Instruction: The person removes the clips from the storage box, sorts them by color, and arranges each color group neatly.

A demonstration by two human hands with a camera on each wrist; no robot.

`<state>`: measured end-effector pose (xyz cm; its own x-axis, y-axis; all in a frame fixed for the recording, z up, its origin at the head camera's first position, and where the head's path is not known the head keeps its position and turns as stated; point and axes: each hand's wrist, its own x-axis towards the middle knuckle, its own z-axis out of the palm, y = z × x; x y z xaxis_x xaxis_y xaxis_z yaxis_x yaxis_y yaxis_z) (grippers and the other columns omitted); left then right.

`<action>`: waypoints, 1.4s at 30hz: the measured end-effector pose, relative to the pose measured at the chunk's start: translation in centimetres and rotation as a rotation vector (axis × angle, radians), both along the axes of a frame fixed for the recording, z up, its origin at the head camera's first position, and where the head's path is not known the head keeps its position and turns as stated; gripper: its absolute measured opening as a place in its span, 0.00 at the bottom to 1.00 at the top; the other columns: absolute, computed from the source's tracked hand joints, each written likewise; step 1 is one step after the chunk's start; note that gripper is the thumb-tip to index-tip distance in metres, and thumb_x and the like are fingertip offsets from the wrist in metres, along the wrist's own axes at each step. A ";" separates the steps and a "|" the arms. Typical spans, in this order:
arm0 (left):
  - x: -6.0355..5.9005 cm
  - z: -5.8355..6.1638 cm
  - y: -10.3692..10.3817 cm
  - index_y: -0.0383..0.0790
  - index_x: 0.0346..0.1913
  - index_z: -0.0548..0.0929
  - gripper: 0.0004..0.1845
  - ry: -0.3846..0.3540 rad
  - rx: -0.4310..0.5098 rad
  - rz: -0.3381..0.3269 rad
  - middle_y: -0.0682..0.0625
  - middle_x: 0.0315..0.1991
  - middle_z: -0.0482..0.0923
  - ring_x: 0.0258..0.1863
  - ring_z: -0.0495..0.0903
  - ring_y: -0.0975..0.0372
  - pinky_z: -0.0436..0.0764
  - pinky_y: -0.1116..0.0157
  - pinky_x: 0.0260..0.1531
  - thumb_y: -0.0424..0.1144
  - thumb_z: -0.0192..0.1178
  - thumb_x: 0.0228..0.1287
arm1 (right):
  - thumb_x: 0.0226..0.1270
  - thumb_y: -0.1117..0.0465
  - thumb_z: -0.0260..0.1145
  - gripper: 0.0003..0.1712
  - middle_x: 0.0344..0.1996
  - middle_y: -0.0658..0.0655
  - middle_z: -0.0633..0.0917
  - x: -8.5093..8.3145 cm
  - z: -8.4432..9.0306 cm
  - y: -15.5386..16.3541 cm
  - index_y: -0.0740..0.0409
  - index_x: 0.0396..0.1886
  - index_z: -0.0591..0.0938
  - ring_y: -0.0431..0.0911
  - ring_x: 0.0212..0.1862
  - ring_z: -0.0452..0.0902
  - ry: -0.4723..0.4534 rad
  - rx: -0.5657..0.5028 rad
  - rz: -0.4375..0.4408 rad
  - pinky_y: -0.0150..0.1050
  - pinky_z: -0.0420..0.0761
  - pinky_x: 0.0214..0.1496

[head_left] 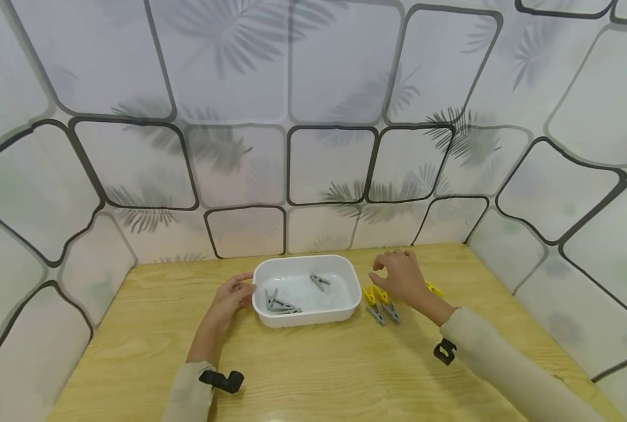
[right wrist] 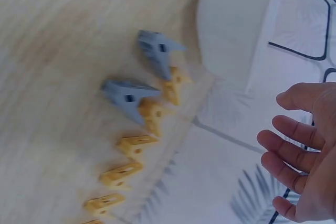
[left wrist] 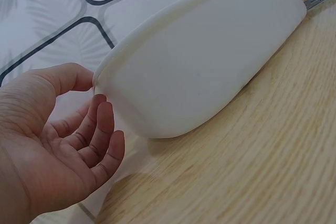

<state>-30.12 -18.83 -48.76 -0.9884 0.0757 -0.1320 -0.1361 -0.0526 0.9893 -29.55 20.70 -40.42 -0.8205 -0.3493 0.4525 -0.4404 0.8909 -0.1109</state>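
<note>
A white plastic tub [head_left: 345,272] stands on the wooden table and holds several grey clothes pegs [head_left: 280,304]. My left hand [head_left: 245,285] rests against the tub's left rim, its fingers relaxed; in the left wrist view the thumb touches the tub [left wrist: 210,61] and the left hand [left wrist: 100,103] holds nothing. My right hand [head_left: 384,265] hovers with spread fingers just above a row of yellow pegs [head_left: 372,293] and two grey pegs [head_left: 383,313] lying right of the tub. In the right wrist view the right hand [right wrist: 278,129] is empty, apart from the grey pegs [right wrist: 128,95] and yellow pegs [right wrist: 123,174].
Patterned white walls close in the table [head_left: 313,375] at the back and on both sides. One more yellow peg [head_left: 433,288] lies behind my right wrist. The table's bare wood stretches in front of the tub.
</note>
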 end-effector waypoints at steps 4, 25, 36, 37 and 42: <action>0.1 0.1 -0.1 0.33 0.71 0.70 0.26 -0.002 -0.008 -0.005 0.55 0.39 0.81 0.37 0.82 0.67 0.83 0.71 0.40 0.34 0.59 0.74 | 0.59 0.59 0.77 0.07 0.31 0.54 0.87 -1.0 1.3 -1.3 0.55 0.31 0.86 0.53 0.38 0.79 -0.022 -0.020 0.020 0.64 0.72 0.52; 0.4 0.2 0.1 0.30 0.72 0.68 0.27 0.018 0.014 -0.001 0.56 0.37 0.81 0.34 0.81 0.69 0.82 0.72 0.39 0.33 0.59 0.74 | 0.65 0.55 0.73 0.17 0.43 0.60 0.88 -6.2 1.8 -8.8 0.61 0.48 0.85 0.52 0.46 0.83 -0.423 0.113 0.170 0.48 0.84 0.47; 0.4 -0.5 0.2 0.30 0.71 0.69 0.27 0.016 0.039 -0.002 0.52 0.38 0.81 0.36 0.82 0.66 0.83 0.71 0.39 0.32 0.59 0.73 | 0.61 0.53 0.77 0.18 0.46 0.57 0.88 -7.4 -1.6 -10.9 0.57 0.47 0.86 0.53 0.46 0.83 -0.467 0.300 0.119 0.52 0.83 0.46; 0.5 -0.5 0.2 0.30 0.71 0.69 0.27 0.017 0.040 0.001 0.52 0.38 0.81 0.36 0.82 0.66 0.83 0.71 0.39 0.32 0.59 0.73 | 0.61 0.53 0.76 0.18 0.47 0.57 0.88 -7.4 -1.8 -11.0 0.58 0.47 0.86 0.53 0.46 0.83 -0.464 0.307 0.121 0.52 0.83 0.47; 0.3 -0.1 0.0 0.30 0.71 0.68 0.27 0.020 0.040 0.004 0.53 0.38 0.81 0.35 0.82 0.67 0.83 0.72 0.38 0.32 0.59 0.73 | 0.62 0.53 0.76 0.16 0.44 0.57 0.89 -7.8 -2.6 -11.4 0.58 0.43 0.86 0.52 0.45 0.84 -0.416 0.350 0.154 0.50 0.84 0.48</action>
